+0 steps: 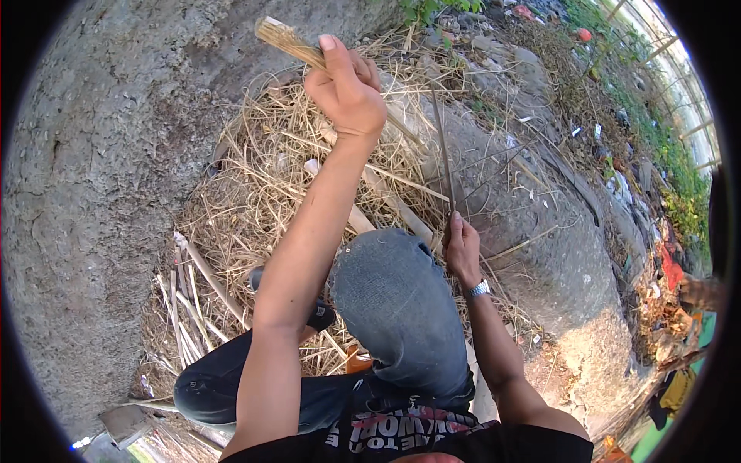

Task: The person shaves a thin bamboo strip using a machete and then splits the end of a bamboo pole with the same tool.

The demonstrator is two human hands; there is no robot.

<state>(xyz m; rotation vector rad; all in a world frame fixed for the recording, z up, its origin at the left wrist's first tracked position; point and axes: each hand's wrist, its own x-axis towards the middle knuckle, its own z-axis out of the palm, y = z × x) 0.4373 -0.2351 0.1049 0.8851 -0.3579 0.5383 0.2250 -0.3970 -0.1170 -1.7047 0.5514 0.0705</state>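
Raised far ahead, my left hand (pixel 347 89) is closed round a split bamboo piece (pixel 287 40), its thumb lying along the top. One pale cut end sticks out to the left, and a narrower length runs out behind the hand to the right. Lower and to the right, my right hand (pixel 463 251), with a metal-banded watch (pixel 479 288) on its wrist, grips the near end of a long thin dark blade (pixel 443 147). The blade points away from me, seen nearly edge-on. Its handle is hidden in my fingers, and it looks apart from the bamboo.
Pale shavings (pixel 255 166) heap over the ground ahead, between a rough grey wall (pixel 100 208) and a large rock (pixel 532 224). Several peeled sticks (pixel 202 270) lie at the left. My bent knee in jeans (pixel 397 301) rises between my arms. Litter and plants (pixel 648 131) lie farther right.
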